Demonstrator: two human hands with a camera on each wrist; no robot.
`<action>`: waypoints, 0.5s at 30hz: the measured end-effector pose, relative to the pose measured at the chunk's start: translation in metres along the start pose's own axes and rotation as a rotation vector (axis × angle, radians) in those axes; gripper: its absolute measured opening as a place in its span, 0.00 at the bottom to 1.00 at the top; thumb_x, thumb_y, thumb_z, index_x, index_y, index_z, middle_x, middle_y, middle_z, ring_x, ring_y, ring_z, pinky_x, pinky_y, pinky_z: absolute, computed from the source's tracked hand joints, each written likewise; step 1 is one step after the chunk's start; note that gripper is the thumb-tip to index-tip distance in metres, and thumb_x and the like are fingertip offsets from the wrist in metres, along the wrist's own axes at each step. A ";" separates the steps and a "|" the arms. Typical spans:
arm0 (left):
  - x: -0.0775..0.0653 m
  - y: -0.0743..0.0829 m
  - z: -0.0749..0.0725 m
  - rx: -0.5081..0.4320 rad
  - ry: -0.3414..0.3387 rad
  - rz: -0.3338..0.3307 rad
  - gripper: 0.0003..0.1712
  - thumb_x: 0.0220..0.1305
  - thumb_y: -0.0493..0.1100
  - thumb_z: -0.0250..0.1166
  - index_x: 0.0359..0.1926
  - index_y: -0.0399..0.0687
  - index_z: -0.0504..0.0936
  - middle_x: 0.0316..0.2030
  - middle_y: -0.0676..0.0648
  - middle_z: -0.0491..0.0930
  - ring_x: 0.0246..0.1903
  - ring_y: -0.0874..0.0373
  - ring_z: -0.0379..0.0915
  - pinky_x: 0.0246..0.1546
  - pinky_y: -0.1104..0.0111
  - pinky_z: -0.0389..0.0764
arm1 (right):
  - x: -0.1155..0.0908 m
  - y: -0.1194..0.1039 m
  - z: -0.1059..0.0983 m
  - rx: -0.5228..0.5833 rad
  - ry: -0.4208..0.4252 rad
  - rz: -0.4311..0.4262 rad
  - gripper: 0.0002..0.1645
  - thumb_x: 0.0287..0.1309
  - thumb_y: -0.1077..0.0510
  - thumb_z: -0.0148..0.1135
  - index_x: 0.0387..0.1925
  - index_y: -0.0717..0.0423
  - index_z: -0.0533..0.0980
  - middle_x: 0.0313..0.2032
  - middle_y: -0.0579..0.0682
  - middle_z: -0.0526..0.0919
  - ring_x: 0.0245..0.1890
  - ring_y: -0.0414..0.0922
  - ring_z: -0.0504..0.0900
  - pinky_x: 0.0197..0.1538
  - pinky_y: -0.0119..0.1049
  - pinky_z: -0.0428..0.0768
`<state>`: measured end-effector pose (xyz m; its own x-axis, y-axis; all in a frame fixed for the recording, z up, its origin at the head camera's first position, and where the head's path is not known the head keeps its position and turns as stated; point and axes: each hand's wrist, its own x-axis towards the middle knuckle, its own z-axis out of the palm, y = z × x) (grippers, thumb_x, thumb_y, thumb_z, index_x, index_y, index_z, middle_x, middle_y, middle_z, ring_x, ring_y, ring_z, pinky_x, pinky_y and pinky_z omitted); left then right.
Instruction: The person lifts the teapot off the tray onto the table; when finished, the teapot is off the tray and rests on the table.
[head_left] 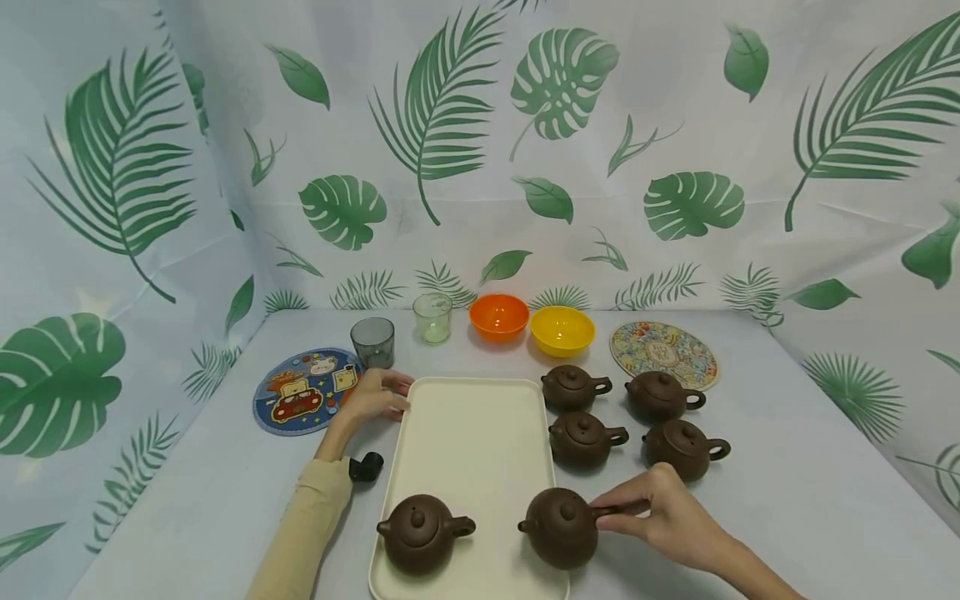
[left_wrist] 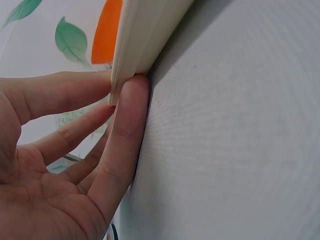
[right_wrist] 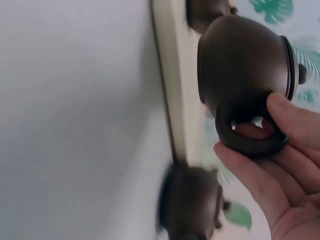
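Note:
My right hand (head_left: 660, 512) grips the loop handle of a dark brown teapot (head_left: 561, 529). In the right wrist view, thumb and fingers pinch that handle, and the teapot (right_wrist: 245, 60) appears raised beside the tray. From the head it overlaps the right edge of the cream tray (head_left: 472, 433). Another brown teapot (head_left: 417, 533) stands on the tray's near left part, its handle toward the right. With fairly straight fingers, my left hand (head_left: 375, 398) touches the tray's far left edge. The left wrist view has the fingertips (left_wrist: 134, 92) right against the tray rim (left_wrist: 117, 85).
Several brown teapots (head_left: 660, 396) stand right of the tray, two close along its edge. Behind are an orange bowl (head_left: 498, 318), a yellow bowl (head_left: 562, 332), a clear glass (head_left: 432, 318) and a grey glass (head_left: 372, 342). Round mats lie left (head_left: 307, 392) and right (head_left: 663, 354).

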<state>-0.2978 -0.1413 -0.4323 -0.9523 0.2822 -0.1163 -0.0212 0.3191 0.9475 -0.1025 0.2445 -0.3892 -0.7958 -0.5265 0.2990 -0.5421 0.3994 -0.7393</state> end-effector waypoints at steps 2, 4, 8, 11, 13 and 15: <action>0.000 0.000 0.000 -0.002 -0.001 -0.002 0.26 0.47 0.24 0.64 0.52 0.24 0.76 0.40 0.35 0.76 0.28 0.56 0.77 0.28 0.65 0.86 | -0.003 -0.001 -0.012 -0.017 0.017 0.009 0.09 0.50 0.61 0.71 0.34 0.61 0.86 0.32 0.48 0.88 0.32 0.37 0.86 0.30 0.32 0.85; -0.002 0.001 0.000 -0.004 -0.002 -0.004 0.26 0.48 0.24 0.63 0.52 0.25 0.76 0.40 0.35 0.77 0.28 0.56 0.77 0.28 0.65 0.86 | -0.008 0.000 -0.024 -0.024 0.034 0.014 0.08 0.49 0.63 0.71 0.34 0.61 0.86 0.32 0.48 0.88 0.32 0.37 0.86 0.29 0.32 0.85; -0.002 0.002 0.000 -0.008 -0.008 -0.008 0.26 0.49 0.24 0.63 0.53 0.25 0.75 0.40 0.35 0.77 0.28 0.56 0.77 0.28 0.65 0.86 | -0.022 0.011 -0.046 -0.025 0.062 -0.025 0.10 0.47 0.69 0.70 0.35 0.61 0.86 0.32 0.45 0.88 0.32 0.37 0.85 0.28 0.31 0.85; -0.001 0.001 0.000 -0.009 -0.010 -0.007 0.26 0.48 0.24 0.63 0.53 0.25 0.76 0.40 0.35 0.76 0.28 0.56 0.77 0.28 0.65 0.86 | -0.034 0.022 -0.059 -0.009 0.068 -0.071 0.14 0.44 0.75 0.69 0.35 0.61 0.86 0.33 0.44 0.88 0.32 0.35 0.85 0.29 0.28 0.84; 0.000 0.001 0.000 -0.008 -0.007 -0.005 0.26 0.48 0.24 0.63 0.53 0.25 0.76 0.40 0.35 0.76 0.28 0.56 0.77 0.28 0.66 0.86 | -0.042 0.029 -0.067 0.005 0.067 -0.087 0.17 0.42 0.77 0.67 0.36 0.61 0.86 0.33 0.44 0.88 0.32 0.34 0.85 0.29 0.27 0.84; 0.001 0.000 -0.001 -0.006 -0.005 -0.004 0.26 0.48 0.24 0.63 0.52 0.25 0.76 0.40 0.35 0.76 0.28 0.56 0.77 0.28 0.65 0.86 | -0.049 0.036 -0.074 0.023 0.063 -0.086 0.18 0.42 0.79 0.66 0.36 0.62 0.85 0.34 0.45 0.88 0.33 0.35 0.86 0.30 0.28 0.84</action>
<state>-0.2985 -0.1416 -0.4319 -0.9507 0.2853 -0.1212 -0.0267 0.3143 0.9489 -0.1025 0.3403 -0.3857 -0.7622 -0.5099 0.3988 -0.6036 0.3372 -0.7225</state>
